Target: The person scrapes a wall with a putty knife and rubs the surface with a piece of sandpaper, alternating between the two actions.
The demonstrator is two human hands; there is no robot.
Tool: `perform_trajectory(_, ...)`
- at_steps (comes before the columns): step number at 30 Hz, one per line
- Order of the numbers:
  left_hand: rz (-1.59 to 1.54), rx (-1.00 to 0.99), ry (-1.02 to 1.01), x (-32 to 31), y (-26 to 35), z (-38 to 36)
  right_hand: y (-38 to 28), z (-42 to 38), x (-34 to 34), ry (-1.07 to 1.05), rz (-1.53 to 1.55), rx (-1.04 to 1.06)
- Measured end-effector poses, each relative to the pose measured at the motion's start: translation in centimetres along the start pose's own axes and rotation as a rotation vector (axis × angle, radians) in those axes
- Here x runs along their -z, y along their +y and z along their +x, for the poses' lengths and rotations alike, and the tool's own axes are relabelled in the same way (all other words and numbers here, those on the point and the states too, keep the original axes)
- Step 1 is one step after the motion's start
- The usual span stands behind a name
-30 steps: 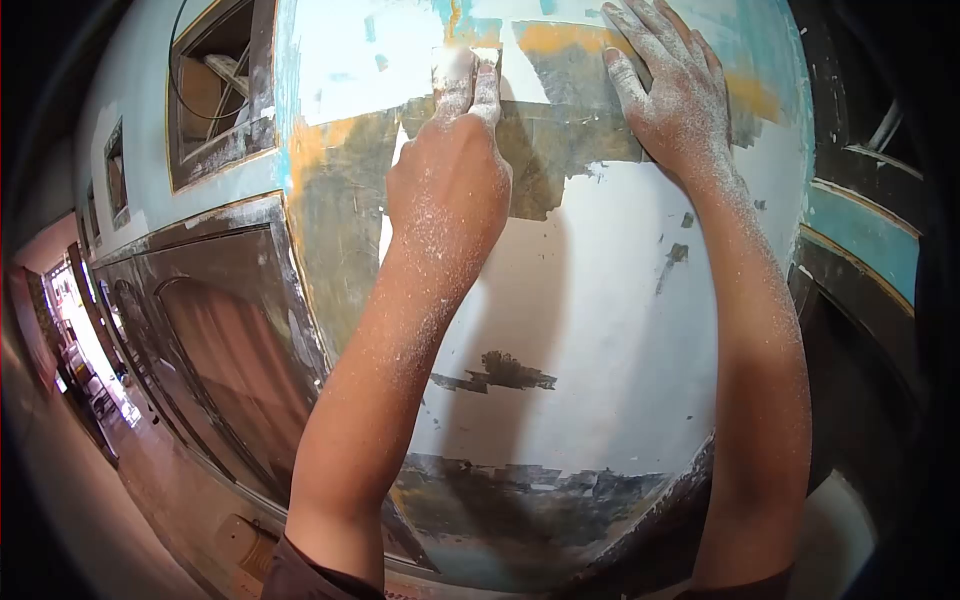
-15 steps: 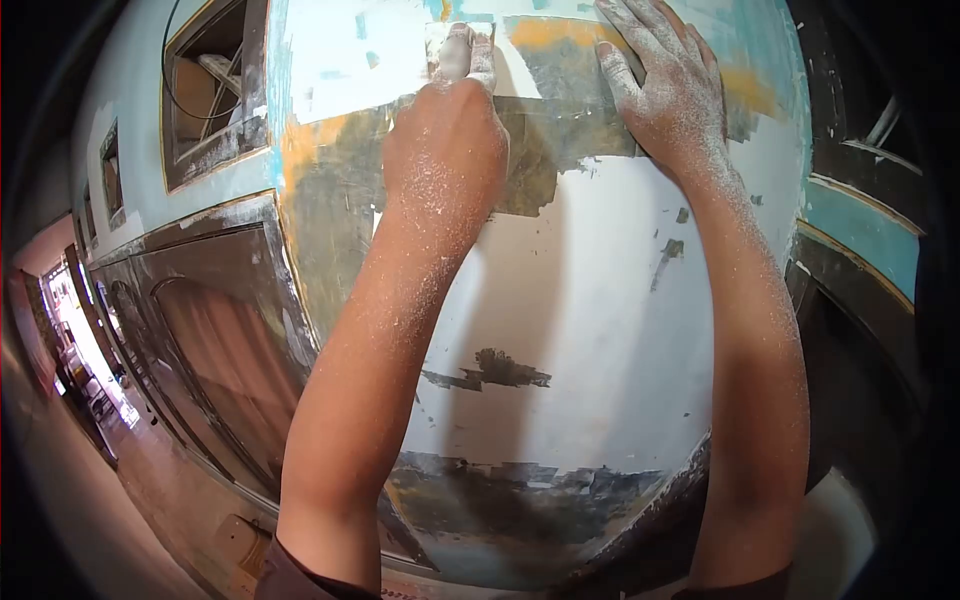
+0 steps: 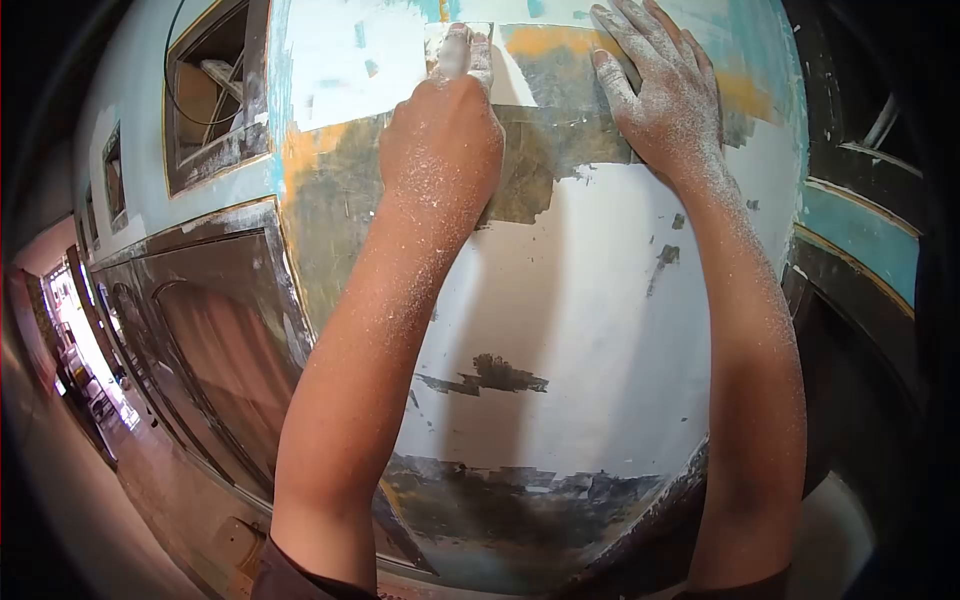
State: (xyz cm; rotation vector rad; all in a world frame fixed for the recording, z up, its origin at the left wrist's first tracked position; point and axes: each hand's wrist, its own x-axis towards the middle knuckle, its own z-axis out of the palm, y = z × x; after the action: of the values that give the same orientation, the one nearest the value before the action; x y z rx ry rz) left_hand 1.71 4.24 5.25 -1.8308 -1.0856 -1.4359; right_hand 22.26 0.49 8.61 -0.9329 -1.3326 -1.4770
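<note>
At the top of the wall (image 3: 620,300), my left hand (image 3: 445,135) is closed round a flat scraper (image 3: 436,42) whose blade is smeared white. Two fingers press along the blade, which lies against the wall; its handle is hidden in my grip. Further right, my right hand (image 3: 665,95) rests on the wall with fingers spread and nothing in it. White dust coats both hands and forearms. Between and around the hands, the surface is a patchwork of white filler, bare grey areas (image 3: 510,165), orange streaks (image 3: 555,40) and pale blue paint.
Left of the wall section are a dark framed opening (image 3: 215,90) and a brown wooden panel with a curtain (image 3: 225,350). Dark frames (image 3: 860,290) border the right side. A floor passage (image 3: 165,480) runs toward a bright doorway (image 3: 85,345) at far left.
The wall sits slightly lower in view, and my left hand with the scraper is a little higher on it. My right hand stays spread on the wall.
</note>
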Motion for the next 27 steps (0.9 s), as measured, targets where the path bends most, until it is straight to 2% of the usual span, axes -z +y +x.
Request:
perform_trajectory(5,-0.007,-0.017,0.032,-0.2,-0.5,-0.5,-0.1,-0.1,0.2,-0.027,0.011,-0.019)
perform_trajectory(7,-0.054,0.011,-0.016,0.1,-0.4,-0.9,-0.6,0.2,0.6,0.017,0.027,0.006)
perform_trajectory(9,-0.061,0.019,-0.053,0.5,-0.2,-2.0,-1.7,0.1,1.6,-0.038,0.018,-0.061)
perform_trajectory(11,-0.067,0.029,-0.087,0.7,0.0,-3.5,-0.4,0.1,0.7,-0.015,0.048,0.0)
perform_trajectory(14,-0.148,-0.048,0.077,-1.5,-1.1,-5.7,-0.1,0.1,0.1,-0.003,0.017,-0.01)
perform_trajectory(17,-0.185,-0.032,0.026,-1.4,-1.0,-7.5,0.0,0.0,0.0,-0.006,-0.059,-0.004)
perform_trajectory(19,-0.194,-0.059,0.054,-1.5,-1.0,-8.2,-0.2,0.2,0.5,0.002,0.051,-0.007)
perform_trajectory(21,-0.193,-0.01,-0.012,-1.3,-0.7,-8.4,-0.3,0.0,0.3,0.023,-0.012,0.017)
perform_trajectory(27,-0.205,-0.054,0.053,-1.8,-0.8,-7.1,0.1,-0.1,0.0,-0.001,-0.031,-0.008)
